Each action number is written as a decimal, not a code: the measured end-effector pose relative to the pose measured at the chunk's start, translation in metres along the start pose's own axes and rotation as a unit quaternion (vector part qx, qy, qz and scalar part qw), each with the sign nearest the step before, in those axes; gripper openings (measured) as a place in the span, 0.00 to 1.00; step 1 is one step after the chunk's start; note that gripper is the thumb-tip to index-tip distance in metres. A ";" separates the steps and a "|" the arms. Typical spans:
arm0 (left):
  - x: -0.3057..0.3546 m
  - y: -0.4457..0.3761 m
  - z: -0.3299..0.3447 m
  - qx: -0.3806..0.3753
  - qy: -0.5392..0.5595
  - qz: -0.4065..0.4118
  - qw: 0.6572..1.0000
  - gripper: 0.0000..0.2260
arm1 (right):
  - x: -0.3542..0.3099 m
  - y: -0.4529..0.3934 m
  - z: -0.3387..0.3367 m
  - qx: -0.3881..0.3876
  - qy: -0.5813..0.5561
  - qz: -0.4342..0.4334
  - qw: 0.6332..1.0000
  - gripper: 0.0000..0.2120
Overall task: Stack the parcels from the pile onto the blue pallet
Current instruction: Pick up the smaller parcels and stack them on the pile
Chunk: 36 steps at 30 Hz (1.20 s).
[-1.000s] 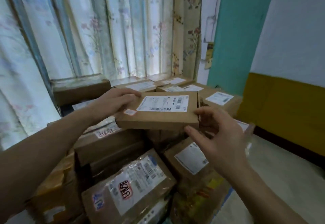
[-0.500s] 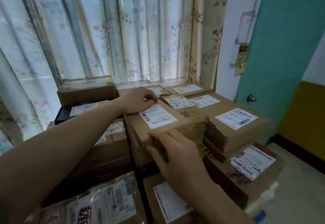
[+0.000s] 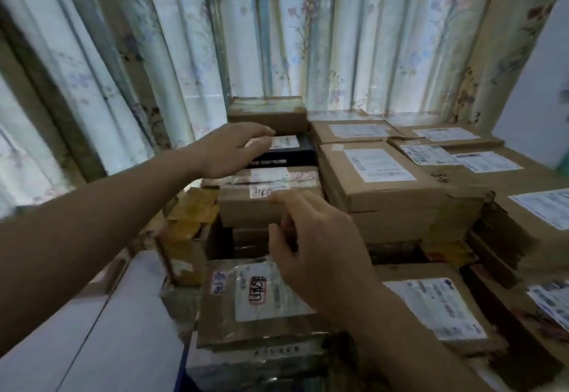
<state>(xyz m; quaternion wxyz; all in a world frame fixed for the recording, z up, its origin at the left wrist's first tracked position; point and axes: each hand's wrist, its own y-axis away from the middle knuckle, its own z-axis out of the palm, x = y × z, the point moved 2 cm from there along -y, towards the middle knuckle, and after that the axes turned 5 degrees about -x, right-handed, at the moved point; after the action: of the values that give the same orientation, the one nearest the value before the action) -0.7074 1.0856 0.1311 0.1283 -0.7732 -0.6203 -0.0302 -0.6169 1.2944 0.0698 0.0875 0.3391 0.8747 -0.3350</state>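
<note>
Two bare forearms reach in from the lower edge, with no sleeve, watch, band or glove on either. The left hand [image 3: 229, 150] and the right hand [image 3: 320, 251] carry no rings; short, unpainted nails show on the left fingertips.

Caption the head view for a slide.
Both empty hands, left hand and right hand, reach over stacked cardboard parcels before floral curtains.
</note>
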 end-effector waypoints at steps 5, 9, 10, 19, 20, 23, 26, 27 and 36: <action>-0.108 0.114 -0.022 -0.023 -0.066 -0.075 0.995 0.25 | -0.080 -0.015 0.082 -0.086 -0.034 -0.040 0.995 0.15; -0.214 0.220 -0.033 -0.031 -0.094 -0.150 0.984 0.25 | -0.162 -0.029 0.158 -0.134 -0.048 -0.059 0.988 0.23; -0.238 0.247 -0.034 -0.029 -0.086 -0.167 0.982 0.24 | -0.181 -0.034 0.180 -0.142 -0.051 -0.060 0.987 0.23; -0.415 0.455 0.030 -0.049 0.020 -0.311 0.949 0.24 | -0.262 -0.022 0.397 -0.250 -0.141 0.104 0.952 0.26; -0.426 0.466 0.042 -0.062 0.031 -0.324 0.943 0.24 | -0.264 -0.019 0.415 -0.262 -0.151 0.126 0.945 0.26; -0.461 0.487 0.079 -0.082 0.070 -0.347 0.932 0.25 | -0.271 -0.021 0.460 -0.277 -0.177 0.167 0.930 0.26; -0.497 0.498 0.114 -0.103 0.109 -0.373 0.915 0.25 | -0.274 -0.033 0.506 -0.298 -0.183 0.183 0.919 0.25; -0.508 0.501 0.124 -0.107 0.122 -0.378 0.911 0.25 | -0.274 -0.038 0.522 -0.305 -0.186 0.187 0.915 0.25; -0.611 0.517 0.164 -0.082 0.182 -0.481 0.854 0.25 | -0.287 -0.115 0.658 -0.377 -0.192 0.232 0.876 0.22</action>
<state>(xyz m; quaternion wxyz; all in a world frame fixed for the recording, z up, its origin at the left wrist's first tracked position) -0.3657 0.4408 -0.2358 0.1445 -0.3667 -0.8756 -0.2793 -0.5237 0.6538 -0.2610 0.4507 0.4027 0.7966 -0.0083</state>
